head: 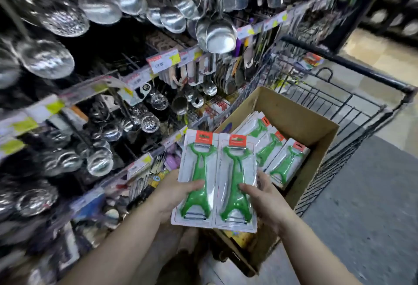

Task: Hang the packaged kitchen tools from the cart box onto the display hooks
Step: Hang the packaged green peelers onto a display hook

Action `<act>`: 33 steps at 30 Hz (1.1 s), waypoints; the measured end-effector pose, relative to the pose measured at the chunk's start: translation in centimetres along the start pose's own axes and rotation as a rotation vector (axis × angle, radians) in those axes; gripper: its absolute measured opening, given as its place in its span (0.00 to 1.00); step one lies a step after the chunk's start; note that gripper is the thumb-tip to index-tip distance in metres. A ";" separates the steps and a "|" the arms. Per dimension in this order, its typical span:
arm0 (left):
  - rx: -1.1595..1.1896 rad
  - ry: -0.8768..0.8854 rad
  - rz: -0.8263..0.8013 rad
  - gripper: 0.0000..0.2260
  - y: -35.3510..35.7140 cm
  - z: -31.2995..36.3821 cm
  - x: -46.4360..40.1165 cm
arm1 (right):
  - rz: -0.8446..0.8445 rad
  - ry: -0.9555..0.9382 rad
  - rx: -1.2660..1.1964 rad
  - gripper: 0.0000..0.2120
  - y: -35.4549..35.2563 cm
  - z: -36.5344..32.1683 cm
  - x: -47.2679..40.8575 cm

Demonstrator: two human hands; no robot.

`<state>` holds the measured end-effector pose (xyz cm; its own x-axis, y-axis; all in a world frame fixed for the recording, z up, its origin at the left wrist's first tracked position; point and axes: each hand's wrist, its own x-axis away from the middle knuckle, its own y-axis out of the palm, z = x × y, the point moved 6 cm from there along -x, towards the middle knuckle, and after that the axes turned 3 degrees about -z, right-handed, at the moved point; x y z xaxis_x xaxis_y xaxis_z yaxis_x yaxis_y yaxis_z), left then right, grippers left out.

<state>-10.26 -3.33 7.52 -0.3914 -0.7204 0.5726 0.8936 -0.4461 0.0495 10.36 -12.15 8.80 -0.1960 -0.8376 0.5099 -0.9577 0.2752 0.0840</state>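
Observation:
Two carded green peelers sit side by side in front of me, each on a white card with a red header. My left hand grips the left peeler pack at its lower edge. My right hand grips the right peeler pack from the right side. Both packs are held over the near left corner of the cardboard box, which rests in the black wire cart. Several more green peeler packs lie stacked inside the box.
The display wall on the left is crowded with hanging steel ladles, skimmers and packaged utensils on hooks, with price tags along the rails. Grey floor lies to the right of the cart.

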 end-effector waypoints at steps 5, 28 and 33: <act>0.038 0.058 0.127 0.18 -3.6 -1.1 5.4 | -0.158 -0.012 0.051 0.19 4.1 -0.1 1.4; 0.289 0.270 0.880 0.31 -30.5 -10.6 36.1 | -0.751 -0.156 0.201 0.24 42.3 1.7 13.1; 0.320 0.331 0.957 0.29 -35.7 -12.4 42.5 | -0.793 -0.210 0.198 0.28 50.3 2.5 17.2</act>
<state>-61.47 -24.59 19.97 0.5086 -0.8273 0.2385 0.8582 0.5093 -0.0634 -41.70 -13.94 19.63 0.5341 -0.8233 0.1919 -0.8433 -0.5031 0.1888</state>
